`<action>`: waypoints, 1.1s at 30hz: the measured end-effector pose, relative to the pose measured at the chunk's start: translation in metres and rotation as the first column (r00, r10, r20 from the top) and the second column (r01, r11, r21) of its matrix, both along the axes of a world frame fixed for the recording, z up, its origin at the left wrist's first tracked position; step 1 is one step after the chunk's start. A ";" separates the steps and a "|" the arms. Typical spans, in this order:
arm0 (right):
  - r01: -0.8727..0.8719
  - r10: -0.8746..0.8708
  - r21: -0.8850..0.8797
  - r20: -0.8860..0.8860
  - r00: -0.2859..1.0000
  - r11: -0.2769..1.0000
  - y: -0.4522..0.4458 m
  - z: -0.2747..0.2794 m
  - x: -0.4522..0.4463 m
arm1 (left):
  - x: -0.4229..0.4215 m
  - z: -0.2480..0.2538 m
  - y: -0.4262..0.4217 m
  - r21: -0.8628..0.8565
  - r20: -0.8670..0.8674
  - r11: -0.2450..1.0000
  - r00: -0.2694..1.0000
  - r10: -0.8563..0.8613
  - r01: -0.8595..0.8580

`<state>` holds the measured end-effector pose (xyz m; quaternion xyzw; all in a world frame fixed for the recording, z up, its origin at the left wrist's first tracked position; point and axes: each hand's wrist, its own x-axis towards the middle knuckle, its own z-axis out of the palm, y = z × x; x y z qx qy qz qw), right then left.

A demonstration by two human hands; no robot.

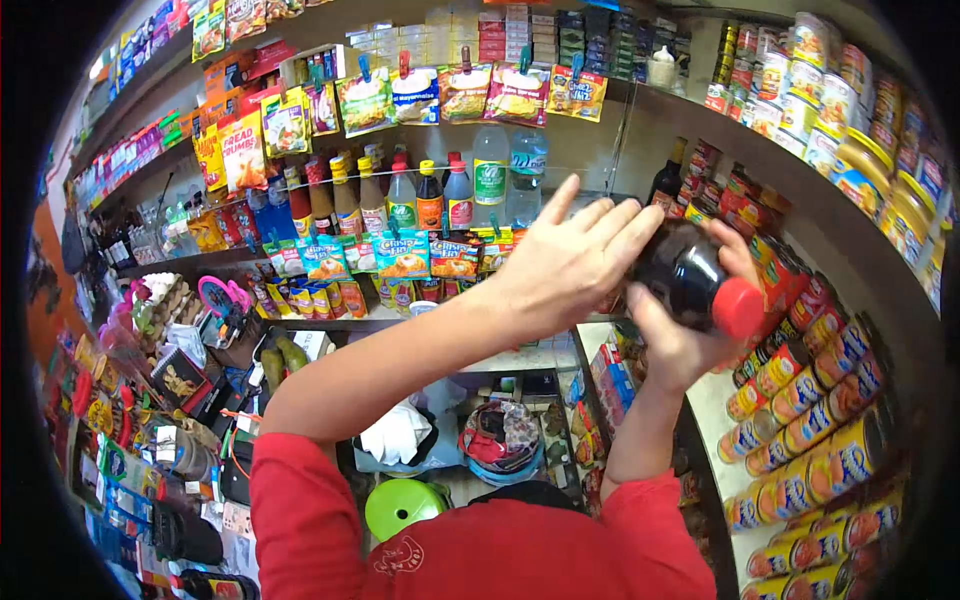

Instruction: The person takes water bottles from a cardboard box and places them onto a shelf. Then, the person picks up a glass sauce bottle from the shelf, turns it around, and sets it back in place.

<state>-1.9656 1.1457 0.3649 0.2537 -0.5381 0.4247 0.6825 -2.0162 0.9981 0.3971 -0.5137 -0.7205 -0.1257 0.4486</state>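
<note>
A dark bottle with a red cap (685, 268) is tilted in front of me, its cap pointing down toward the lower right. My right hand (680, 335) is wrapped round it, thumb on the near side and fingers on the far side. Stretched out flat, my left hand (565, 255) reaches the bottle's upper end with its fingertips, thumb raised. Whether those fingertips press on the bottle or just brush it, I cannot tell. Behind the left hand stand clear water bottles (490, 175) and several sauce bottles (400, 195) on a shelf.
Stacked cans (790, 485) line the shelf at right, with more cans and jars (840, 100) above. Clipped sachets (440, 95) hang across the back shelves. Below me are a green stool (405, 508) and a basin of cloth (500, 440). Assorted goods crowd the left.
</note>
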 end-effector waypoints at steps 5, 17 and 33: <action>0.170 -0.171 -0.065 -0.010 0.985 0.983 0.045 0.013 -0.084 | -0.028 -0.013 -0.033 -0.168 -0.033 0.936 0.951 0.309 -0.310; 0.351 -0.331 -0.312 0.116 0.936 0.883 0.127 0.007 -0.265 | 0.035 -0.085 -0.177 -0.370 0.379 0.664 0.547 0.747 -0.650; 0.135 0.069 -0.392 0.465 0.883 0.910 0.211 -0.018 -0.429 | 0.096 -0.120 -0.206 -0.316 0.693 0.498 0.162 0.703 -0.808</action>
